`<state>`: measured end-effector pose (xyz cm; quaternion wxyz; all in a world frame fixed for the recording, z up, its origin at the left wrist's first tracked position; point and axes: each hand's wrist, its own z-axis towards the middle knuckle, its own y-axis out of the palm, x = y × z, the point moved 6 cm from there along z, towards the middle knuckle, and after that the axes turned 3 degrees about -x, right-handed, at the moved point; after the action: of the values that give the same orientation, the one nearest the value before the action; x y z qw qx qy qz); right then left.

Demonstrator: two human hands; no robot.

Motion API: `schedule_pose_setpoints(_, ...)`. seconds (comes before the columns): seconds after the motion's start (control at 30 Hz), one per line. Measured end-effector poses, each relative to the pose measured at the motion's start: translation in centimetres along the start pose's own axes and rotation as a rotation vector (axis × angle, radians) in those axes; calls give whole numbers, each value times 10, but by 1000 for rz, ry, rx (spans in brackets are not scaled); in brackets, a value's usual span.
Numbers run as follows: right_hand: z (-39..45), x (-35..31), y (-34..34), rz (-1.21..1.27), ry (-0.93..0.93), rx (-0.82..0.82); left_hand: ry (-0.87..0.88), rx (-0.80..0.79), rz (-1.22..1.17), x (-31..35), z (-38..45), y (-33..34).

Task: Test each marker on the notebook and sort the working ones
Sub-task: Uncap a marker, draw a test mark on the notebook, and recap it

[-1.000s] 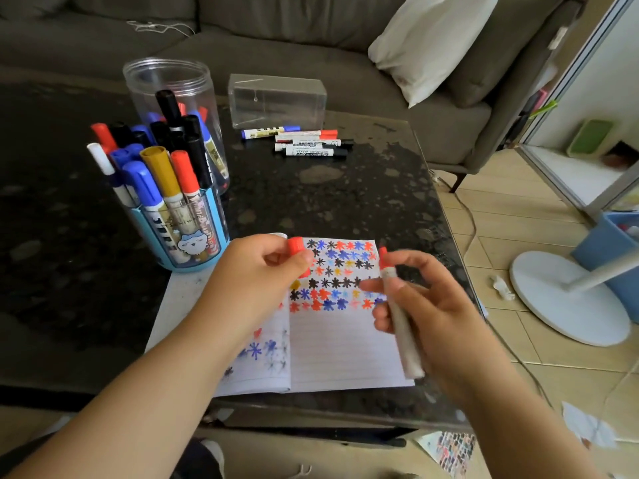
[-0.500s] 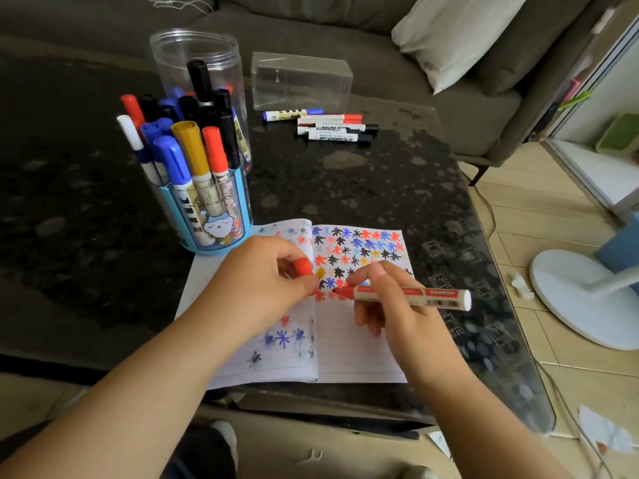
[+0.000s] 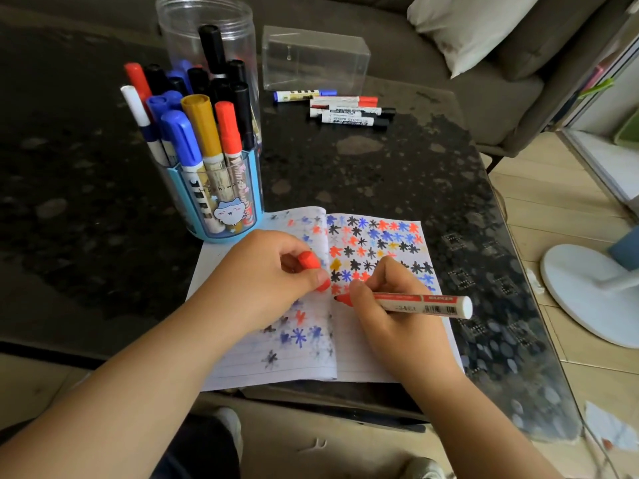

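r hand fingers curled round red marker, tip on notebook; l hand pinches red cap.

The red cap is partly hidden by the left hand; the pillow is cut off above.

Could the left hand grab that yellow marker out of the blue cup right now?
Probably not at once: the left hand grips a red cap. The yellow marker stands unblocked at the blue cup's front, close above it.
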<state>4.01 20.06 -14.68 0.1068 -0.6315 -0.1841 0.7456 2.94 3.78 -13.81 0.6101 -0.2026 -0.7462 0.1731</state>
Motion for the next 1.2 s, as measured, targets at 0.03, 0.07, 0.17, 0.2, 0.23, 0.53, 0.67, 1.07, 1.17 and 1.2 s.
schedule_pose_setpoints(0.03,0,0,1,-17,-8,-9,2,-9,-23,-2,1,0)
schedule_pose_setpoints(0.07,0,-1,2,-36,-19,-18,4,-18,-50,-3,1,0)
schedule_pose_setpoints(0.17,0,0,3,-76,-45,-24,5,-37,-89,-7,3,2)
schedule_pose_setpoints(0.2,0,0,2,-74,-50,-19,1,-37,-92,-8,4,2)
schedule_pose_setpoints(0.23,-1,1,1,-65,-50,-11,-1,-35,-97,-9,4,2)
schedule_pose_setpoints(0.53,0,3,3,-43,-42,-57,21,-23,-78,-7,4,2)
schedule_pose_setpoints(0.67,-1,1,0,-29,-39,-7,15,-33,-84,-8,5,2)
schedule_pose_setpoints(1.07,0,2,1,-82,-45,-27,-19,-9,-61,-4,3,2)
schedule_pose_setpoints(1.17,-2,4,-5,-19,-10,13,-13,-8,-77,-2,2,2)
schedule_pose_setpoints(1.2,-2,4,-8,49,16,27,-10,-7,-93,-1,2,2)
